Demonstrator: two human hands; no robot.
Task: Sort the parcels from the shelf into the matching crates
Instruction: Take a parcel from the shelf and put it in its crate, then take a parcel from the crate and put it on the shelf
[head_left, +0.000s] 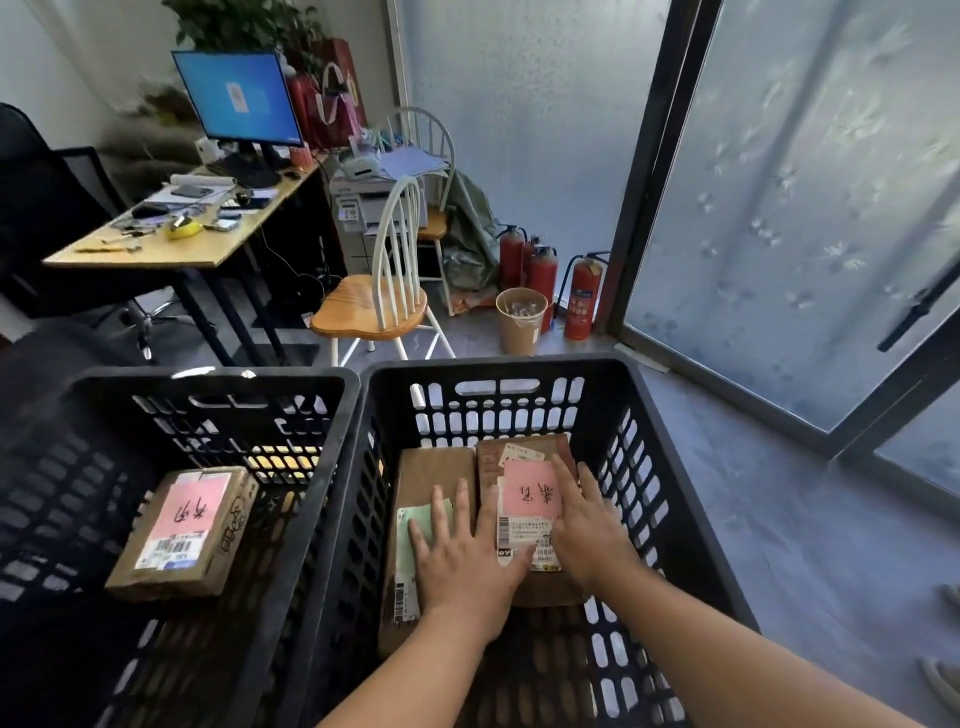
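Both hands, left (462, 561) and right (587, 525), lie spread flat on two parcels in the right crate (498, 374). Best press them level, labels up, side by side.

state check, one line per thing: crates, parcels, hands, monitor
left crate: holds one parcel
pink-label parcel in left crate: lying flat, label up
right crate: holds two parcels side by side
green-label parcel: flat, under left hand
pink-label parcel in right crate: flat, under right hand
left hand: open, pressing
right hand: open, resting
monitor: on
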